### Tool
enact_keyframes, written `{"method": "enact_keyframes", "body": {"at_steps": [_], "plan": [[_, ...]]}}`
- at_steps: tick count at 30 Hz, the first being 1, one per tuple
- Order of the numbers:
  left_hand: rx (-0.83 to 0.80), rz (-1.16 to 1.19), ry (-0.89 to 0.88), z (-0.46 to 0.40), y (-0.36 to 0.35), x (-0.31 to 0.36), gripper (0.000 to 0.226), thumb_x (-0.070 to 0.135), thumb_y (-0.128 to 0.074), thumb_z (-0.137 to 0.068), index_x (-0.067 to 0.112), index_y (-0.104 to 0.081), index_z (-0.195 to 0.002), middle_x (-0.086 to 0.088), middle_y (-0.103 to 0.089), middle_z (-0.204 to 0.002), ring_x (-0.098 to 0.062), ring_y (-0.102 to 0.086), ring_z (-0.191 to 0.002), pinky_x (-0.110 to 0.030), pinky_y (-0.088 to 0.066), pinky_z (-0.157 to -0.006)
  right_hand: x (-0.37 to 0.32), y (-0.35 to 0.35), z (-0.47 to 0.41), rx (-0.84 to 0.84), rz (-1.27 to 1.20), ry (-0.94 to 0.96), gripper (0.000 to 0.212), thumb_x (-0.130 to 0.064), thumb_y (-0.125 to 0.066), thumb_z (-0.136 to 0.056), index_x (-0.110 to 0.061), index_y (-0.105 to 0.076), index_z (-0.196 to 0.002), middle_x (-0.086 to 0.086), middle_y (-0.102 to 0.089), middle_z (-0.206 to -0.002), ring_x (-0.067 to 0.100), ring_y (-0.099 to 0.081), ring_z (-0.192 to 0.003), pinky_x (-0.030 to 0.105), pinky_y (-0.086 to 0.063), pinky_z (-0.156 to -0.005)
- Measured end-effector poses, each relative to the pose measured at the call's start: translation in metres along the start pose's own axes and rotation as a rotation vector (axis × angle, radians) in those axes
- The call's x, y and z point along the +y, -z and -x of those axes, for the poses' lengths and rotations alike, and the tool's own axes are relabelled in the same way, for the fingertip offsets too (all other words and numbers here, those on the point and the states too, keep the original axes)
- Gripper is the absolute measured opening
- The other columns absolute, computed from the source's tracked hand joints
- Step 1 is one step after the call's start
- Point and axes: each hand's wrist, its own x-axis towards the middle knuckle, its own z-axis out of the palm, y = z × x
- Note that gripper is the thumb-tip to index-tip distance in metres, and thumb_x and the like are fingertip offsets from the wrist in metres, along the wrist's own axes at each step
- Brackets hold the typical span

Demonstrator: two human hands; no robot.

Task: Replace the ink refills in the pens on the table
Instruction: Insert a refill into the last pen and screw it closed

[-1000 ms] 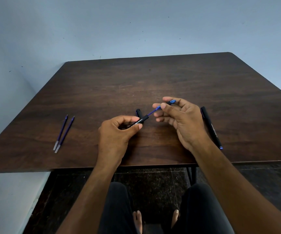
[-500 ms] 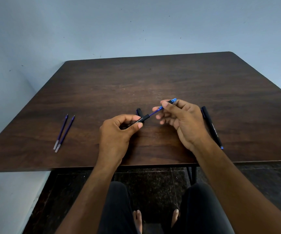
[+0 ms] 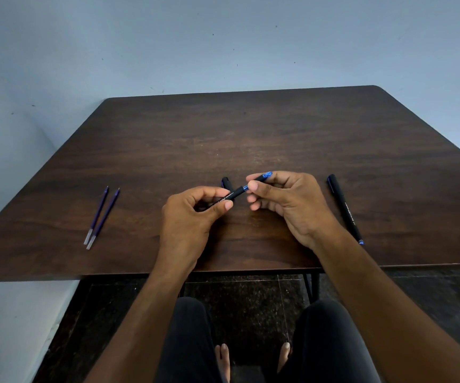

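Pale blue walls are backing a dark wooden desk [image 3: 278, 128] in the head view. Above its near edge, the left hand [image 3: 193, 214] is pinching the black pen barrel [image 3: 227, 199], while the right hand [image 3: 284, 200] is pinching the blue tip section [image 3: 264, 176] at the barrel's mouth. Two spare refills [image 3: 101, 217] are lying well to the left, a second pen [image 3: 345, 208] to the right, a cap [image 3: 225, 183] just behind. Keeping both pieces coaxial and pressing straight should be seating it cleanly.

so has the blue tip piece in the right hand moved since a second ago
Yes. The blue tip piece has gone back toward the black barrel in the left hand: the refill exposed earlier is now almost hidden. The capped pen stayed put.
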Motion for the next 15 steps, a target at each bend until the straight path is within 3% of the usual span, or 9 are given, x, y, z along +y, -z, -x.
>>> {"method": "enact_keyframes", "body": {"at_steps": [8,15], "plan": [[-0.026,-0.007,-0.009,0.0002,-0.0001,0.0012,0.018,0.018,-0.085,-0.079,0.026,-0.08,-0.094,0.013,-0.078,-0.084,-0.002,-0.072,-0.079,-0.014,-0.053,-0.073,-0.0025,-0.002,0.0013,-0.007,0.04,-0.006,0.031,-0.02,-0.083,-0.075,0.0,-0.079,-0.099,0.016,-0.075,-0.086,0.027,-0.07,-0.08,0.033,-0.061,-0.075],[-0.037,-0.029,-0.013,0.0006,-0.0002,0.0028,0.019,0.018,-0.086,-0.078,0.027,-0.079,-0.093,0.015,-0.078,-0.086,-0.001,-0.072,-0.081,-0.013,-0.053,-0.074,-0.0032,-0.0083,0.0016,0.1,0.207,0.008,0.028,-0.027,-0.085,-0.079,-0.001,-0.074,-0.081,0.01,-0.072,-0.071,0.02,-0.062,-0.061,0.027,-0.054,-0.056]]}}
